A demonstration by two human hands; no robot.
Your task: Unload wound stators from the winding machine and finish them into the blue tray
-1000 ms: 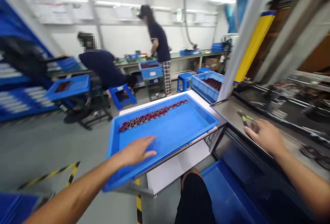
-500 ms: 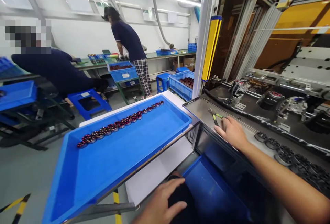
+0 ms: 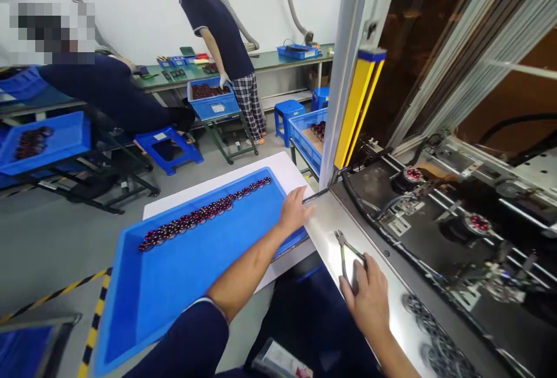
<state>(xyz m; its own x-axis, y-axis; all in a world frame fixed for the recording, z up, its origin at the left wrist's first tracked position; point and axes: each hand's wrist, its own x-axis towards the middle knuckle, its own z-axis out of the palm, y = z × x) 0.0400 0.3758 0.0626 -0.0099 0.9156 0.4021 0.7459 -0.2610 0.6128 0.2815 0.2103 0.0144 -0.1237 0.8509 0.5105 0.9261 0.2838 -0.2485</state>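
My right hand is closed on the handles of green-and-black cutting pliers, whose jaws point away over the metal ledge. My left hand reaches over the far right corner of a large blue tray, near the ledge's end. Its fingers are apart and it holds nothing. Inside the tray, a slanting row of small red-and-black round parts lies along the far side. Several dark ring-shaped parts lie on the ledge to the right of my right hand.
A machine with round red-topped parts stands at the right, beside a post with a yellow bar. Across the aisle one person stands at a bench and another person sits. Blue stools stand on the floor.
The view has shifted. My left hand has risen from my lap to the tray's far right corner. My right hand, with the pliers, is lower and nearer in the picture.
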